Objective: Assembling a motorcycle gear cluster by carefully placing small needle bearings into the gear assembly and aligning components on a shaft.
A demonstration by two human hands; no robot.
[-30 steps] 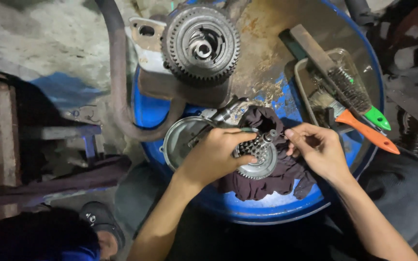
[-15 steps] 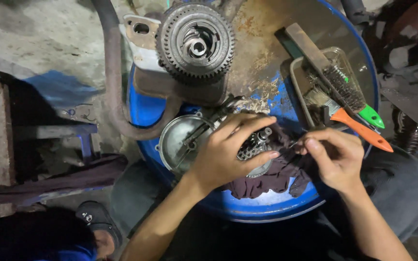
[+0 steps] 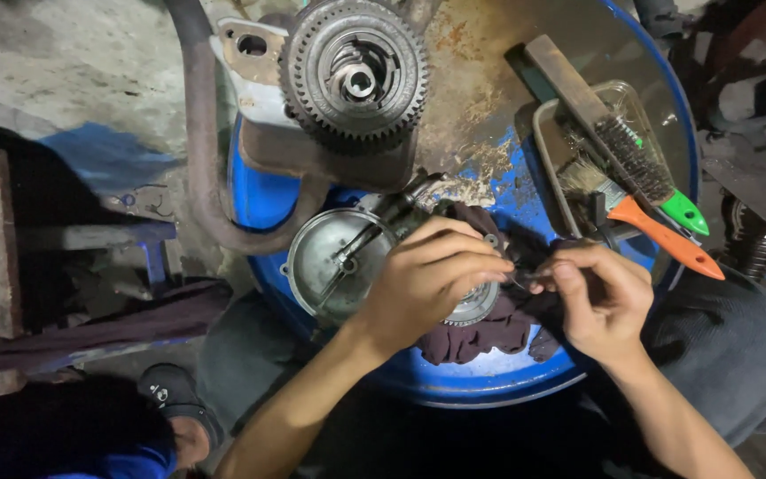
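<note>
Hands meet over a blue drum (image 3: pixel 489 381) with a rusty top. Left of them lies one round metal cover (image 3: pixel 334 262), shallow and dull grey. The left hand (image 3: pixel 427 279) curls over one small toothed sprocket (image 3: pixel 474 306), gripping it so that only the lower rim shows beneath the fingers. The sprocket rests on one dark maroon rag (image 3: pixel 480 333), crumpled and soft. Just right, the right hand (image 3: pixel 600 297) pinches something thin between thumb and forefinger, too small to tell, its tip near the left fingertips. Above stands one large steel gear (image 3: pixel 355 75), ringed with teeth, on a bracket. At the right a clear tray (image 3: pixel 547 151) holds two brushes: one wire brush (image 3: pixel 618 146) with a green handle, one paintbrush (image 3: pixel 640 222) with an orange handle.
</note>
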